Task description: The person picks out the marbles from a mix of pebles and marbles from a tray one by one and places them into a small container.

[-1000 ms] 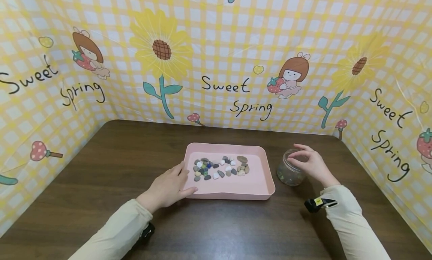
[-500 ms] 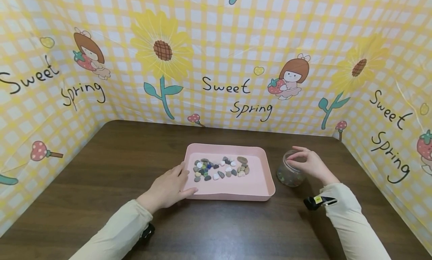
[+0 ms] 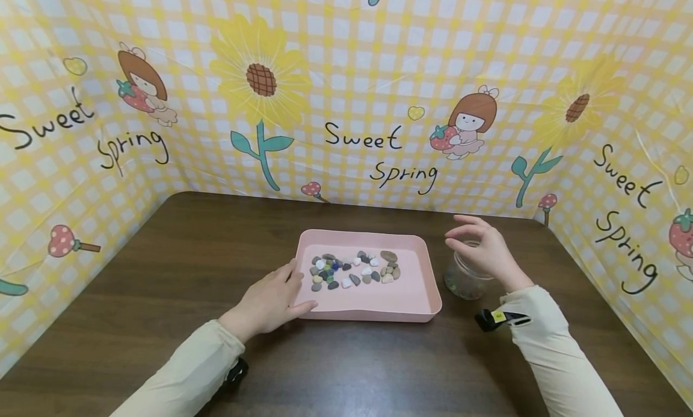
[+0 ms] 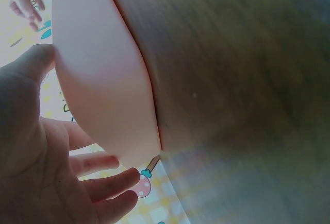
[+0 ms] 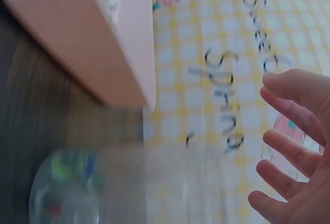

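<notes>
A pink tray (image 3: 357,299) on the brown table holds several pebbles (image 3: 354,278) in grey, white and tan, with blue and green glassy pieces at the left. My left hand (image 3: 269,299) rests at the tray's left front corner, its thumb over the front rim and its fingers along the left side. Just above the clear glass jar (image 3: 464,284) hovers my right hand (image 3: 489,254), thumb and index tips close together. In the right wrist view nothing shows between those fingertips. Coloured glassy pieces (image 5: 62,167) lie at the jar's bottom.
Yellow checked cloth (image 3: 346,92) with printed flowers and lettering rises behind the table and along both sides. The jar stands a short way right of the tray on the brown tabletop (image 3: 357,369). Black wrist straps (image 3: 492,319) sit on the sleeves.
My right hand has lifted from the jar's mouth and shifted up and left toward the tray. My left hand, the tray and the pebbles look unchanged.
</notes>
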Action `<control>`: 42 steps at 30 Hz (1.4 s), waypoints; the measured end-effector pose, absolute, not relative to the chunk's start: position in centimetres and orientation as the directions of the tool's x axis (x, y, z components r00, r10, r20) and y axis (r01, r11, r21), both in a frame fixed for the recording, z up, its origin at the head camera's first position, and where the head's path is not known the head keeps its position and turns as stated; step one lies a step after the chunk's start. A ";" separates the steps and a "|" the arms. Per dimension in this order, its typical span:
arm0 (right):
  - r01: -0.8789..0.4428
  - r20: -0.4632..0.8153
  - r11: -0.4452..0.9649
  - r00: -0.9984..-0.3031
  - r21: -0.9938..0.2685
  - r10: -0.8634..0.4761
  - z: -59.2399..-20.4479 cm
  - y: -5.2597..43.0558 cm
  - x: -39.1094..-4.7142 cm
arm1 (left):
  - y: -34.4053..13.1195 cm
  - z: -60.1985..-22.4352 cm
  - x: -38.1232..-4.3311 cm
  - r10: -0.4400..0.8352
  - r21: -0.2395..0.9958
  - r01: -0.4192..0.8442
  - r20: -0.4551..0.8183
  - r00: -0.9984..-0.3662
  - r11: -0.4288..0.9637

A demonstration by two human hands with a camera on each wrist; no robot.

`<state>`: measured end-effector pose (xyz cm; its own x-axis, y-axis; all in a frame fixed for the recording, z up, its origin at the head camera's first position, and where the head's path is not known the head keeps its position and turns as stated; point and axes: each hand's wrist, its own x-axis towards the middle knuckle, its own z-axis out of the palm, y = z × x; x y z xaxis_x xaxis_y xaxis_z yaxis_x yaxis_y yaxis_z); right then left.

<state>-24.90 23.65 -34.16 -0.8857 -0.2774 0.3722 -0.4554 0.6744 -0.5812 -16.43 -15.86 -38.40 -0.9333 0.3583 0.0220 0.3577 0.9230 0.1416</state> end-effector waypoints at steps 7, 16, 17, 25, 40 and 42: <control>-0.492 0.342 0.603 -0.870 -0.628 -0.354 -33.3 20.1 -24.9 | -15.9 -38.4 -16.3 0.355 0.148 0.354 0.019 -0.935 0.924; -0.517 0.278 0.527 -0.839 -0.674 -0.467 -33.1 16.1 -25.6 | -15.7 -38.5 -16.5 0.352 0.153 0.351 0.022 -0.936 0.924; -0.516 0.268 0.520 -0.836 -0.681 -0.479 -33.1 15.7 -25.7 | -15.7 -38.4 -16.5 0.351 0.151 0.351 0.022 -0.936 0.924; -0.556 0.226 0.454 -0.770 -0.696 -0.597 -33.5 12.8 -27.0 | -15.7 -38.4 -16.3 0.341 0.163 0.339 0.017 -0.940 0.927; -0.541 0.088 0.461 -0.710 -0.703 -0.699 -35.4 8.7 -28.5 | -15.8 -38.7 -16.6 0.348 0.163 0.346 0.017 -0.937 0.924; -0.553 0.077 0.466 -0.697 -0.691 -0.713 -35.7 8.3 -28.8 | -15.8 -38.7 -16.6 0.348 0.165 0.346 0.021 -0.937 0.924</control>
